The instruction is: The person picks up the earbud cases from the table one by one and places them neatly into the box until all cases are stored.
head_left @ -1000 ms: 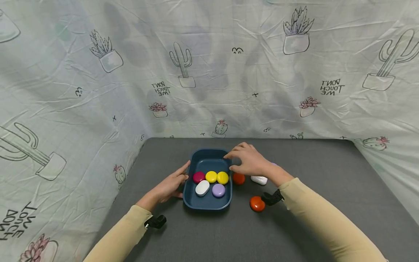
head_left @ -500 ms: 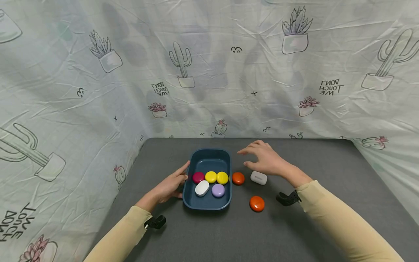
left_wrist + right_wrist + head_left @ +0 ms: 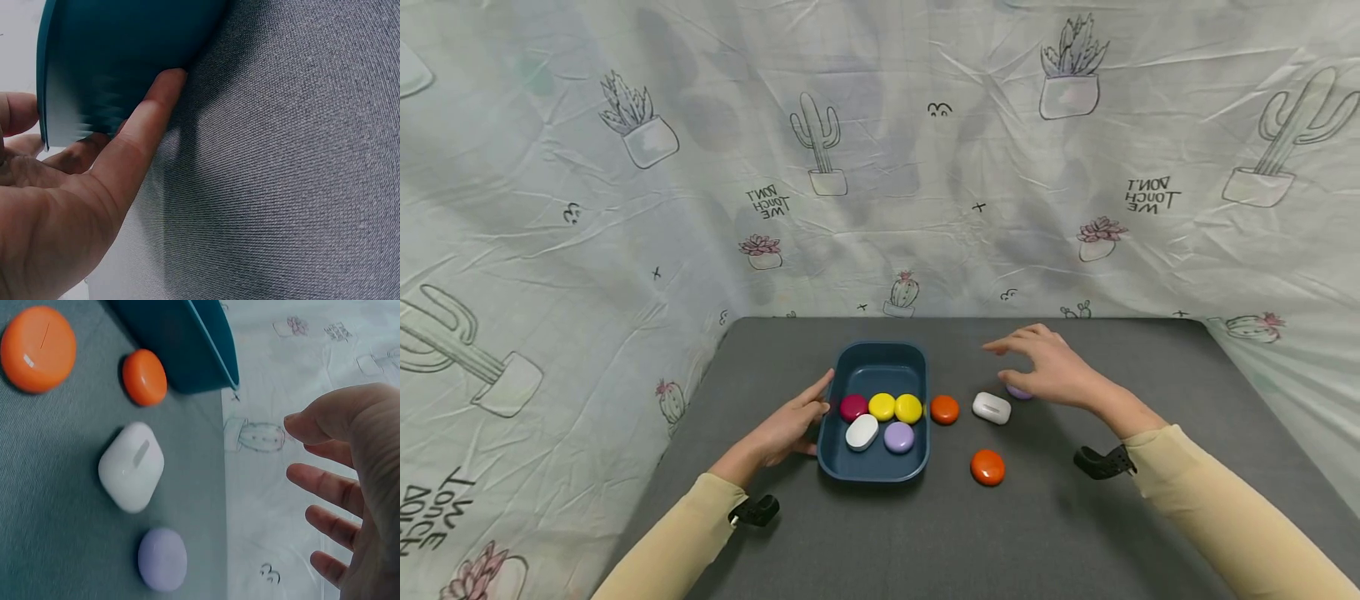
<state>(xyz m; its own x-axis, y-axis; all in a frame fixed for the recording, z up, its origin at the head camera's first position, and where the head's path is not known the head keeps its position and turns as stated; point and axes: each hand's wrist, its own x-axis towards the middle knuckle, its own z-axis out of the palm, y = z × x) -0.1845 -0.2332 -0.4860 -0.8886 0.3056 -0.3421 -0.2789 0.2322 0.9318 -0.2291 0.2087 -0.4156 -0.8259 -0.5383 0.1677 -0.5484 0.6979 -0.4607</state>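
Observation:
My left hand (image 3: 790,425) rests against the left side of a dark blue plastic bin (image 3: 872,478), touching its outer wall and rim. In the left wrist view, extended fingers (image 3: 134,137) lie along the wall. Inside the bin sit smooth rounded pieces: a crimson one (image 3: 853,407), two yellow ones (image 3: 882,407), a white oval one (image 3: 862,432) and a lavender one (image 3: 898,437). Holding nothing, my right hand (image 3: 1056,371) hovers over a second lavender piece (image 3: 162,559), which it partly hides in the head view. Its fingers are spread and slightly bent.
Right of the bin, a glossy orange-red piece (image 3: 944,410) lies close to the wall. Beyond it is a white block (image 3: 992,408) with a grey mark, and nearer the front another orange-red piece (image 3: 987,467). A cactus-print curtain (image 3: 880,167) encloses the dark grey table (image 3: 880,550).
My right hand has moved right, from the bin's right rim past the white block to above the lavender piece. The left hand and the bin's contents keep their places.

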